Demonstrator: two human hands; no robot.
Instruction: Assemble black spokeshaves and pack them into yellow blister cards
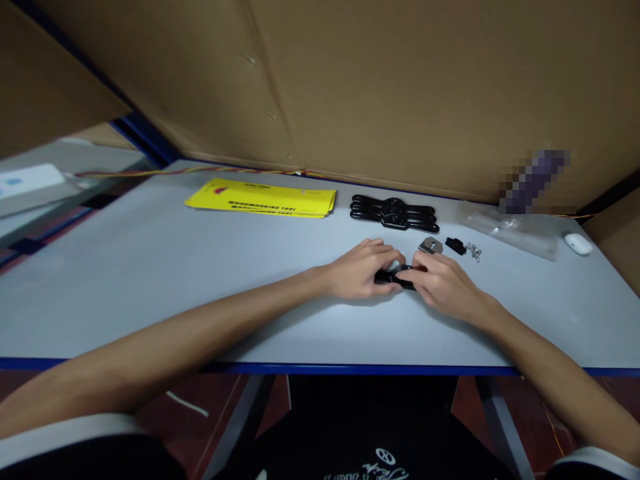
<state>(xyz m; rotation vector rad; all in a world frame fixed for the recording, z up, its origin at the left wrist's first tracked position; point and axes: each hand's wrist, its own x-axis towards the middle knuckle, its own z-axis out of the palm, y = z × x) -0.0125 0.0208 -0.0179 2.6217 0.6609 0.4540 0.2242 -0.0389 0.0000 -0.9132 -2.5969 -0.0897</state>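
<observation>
Near the front middle of the table, my left hand (364,270) grips the left end of a black part (407,284) between thumb and fingers. My right hand (444,281) holds the same part from the right, its fingertips bunched over the top. The fingers hide much of the part, which lies low on the table surface. Just behind my right hand is a grey metal plate (431,245) with a hole. Right of the plate are a small black piece (455,246) and a little heap of screws (474,251).
Behind my hands lie several stacked black brackets (394,213). Yellow printed sheets (263,198) rest at the back left of the grey table (150,267). A clear plastic bag (515,233) and a white mouse (578,243) are at the right. A brown partition (375,87) rises behind.
</observation>
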